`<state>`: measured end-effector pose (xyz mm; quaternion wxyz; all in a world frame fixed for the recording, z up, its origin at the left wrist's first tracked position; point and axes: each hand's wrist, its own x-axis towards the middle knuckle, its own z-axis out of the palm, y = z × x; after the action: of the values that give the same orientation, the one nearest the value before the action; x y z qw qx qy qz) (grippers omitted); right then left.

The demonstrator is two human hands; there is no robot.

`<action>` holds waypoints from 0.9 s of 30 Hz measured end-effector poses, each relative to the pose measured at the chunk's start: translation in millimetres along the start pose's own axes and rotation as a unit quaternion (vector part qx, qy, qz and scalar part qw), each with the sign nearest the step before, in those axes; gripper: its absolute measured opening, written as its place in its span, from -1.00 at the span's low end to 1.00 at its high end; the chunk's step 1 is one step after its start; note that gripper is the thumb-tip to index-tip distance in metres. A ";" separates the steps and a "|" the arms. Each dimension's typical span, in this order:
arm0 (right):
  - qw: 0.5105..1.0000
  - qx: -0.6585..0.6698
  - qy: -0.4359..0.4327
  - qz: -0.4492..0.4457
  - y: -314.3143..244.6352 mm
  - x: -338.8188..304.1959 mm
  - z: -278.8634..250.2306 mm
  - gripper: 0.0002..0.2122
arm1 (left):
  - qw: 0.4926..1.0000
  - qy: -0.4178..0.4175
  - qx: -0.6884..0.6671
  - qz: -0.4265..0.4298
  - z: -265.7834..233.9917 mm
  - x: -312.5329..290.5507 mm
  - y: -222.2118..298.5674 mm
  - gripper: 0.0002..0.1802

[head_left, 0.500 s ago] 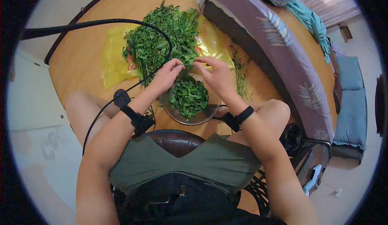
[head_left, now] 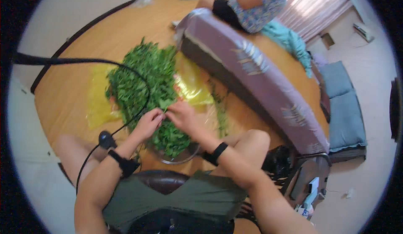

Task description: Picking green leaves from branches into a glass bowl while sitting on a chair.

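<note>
My left hand (head_left: 150, 124) and my right hand (head_left: 183, 115) meet just above a bowl, fingertips nearly touching. Both pinch a thin leafy green stem (head_left: 165, 109) between them. Beneath, picked green leaves (head_left: 171, 142) fill much of the round see-through bowl (head_left: 181, 161), partly covered by my hands. Directly beyond lies a big heap of leafy green stalks (head_left: 145, 76). It rests on a yellow plastic bag (head_left: 98, 101) that shows on both sides of the heap.
Loose stems (head_left: 220, 112) are scattered right of the bag on the wooden floor (head_left: 75, 82). A low table with a purple cloth (head_left: 260, 76) runs along the right. Behind it sits another person (head_left: 254, 7). A black cable (head_left: 126, 68) hangs across the view. Blue cushions (head_left: 346, 103) lie far right.
The view has tilted up and swung right, so the seated person shows more fully. My right hand has come closer to my left, and the two now meet at the stem.
</note>
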<state>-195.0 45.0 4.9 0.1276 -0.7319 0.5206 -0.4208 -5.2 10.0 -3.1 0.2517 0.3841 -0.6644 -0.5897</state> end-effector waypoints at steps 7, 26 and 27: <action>1.000 -0.006 -0.021 -0.005 -1.9 3.0 -0.9 -0.78 | 0.999 -0.029 -0.042 -0.017 1.5 -2.2 2.9 -0.88; 1.000 0.022 0.006 0.003 -7.7 6.5 -0.6 -0.90 | 0.996 -0.027 -0.040 0.076 -9.6 8.1 -19.5 -0.82; 0.999 0.031 0.011 0.006 -3.9 6.6 -1.3 -0.91 | 0.995 -0.024 -0.090 -0.032 -8.9 4.7 4.0 -0.77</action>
<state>-192.7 41.3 11.3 0.1473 -0.7197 0.5130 -0.4439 -1.8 1.0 1.9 0.2498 0.3667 -0.6021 -0.6638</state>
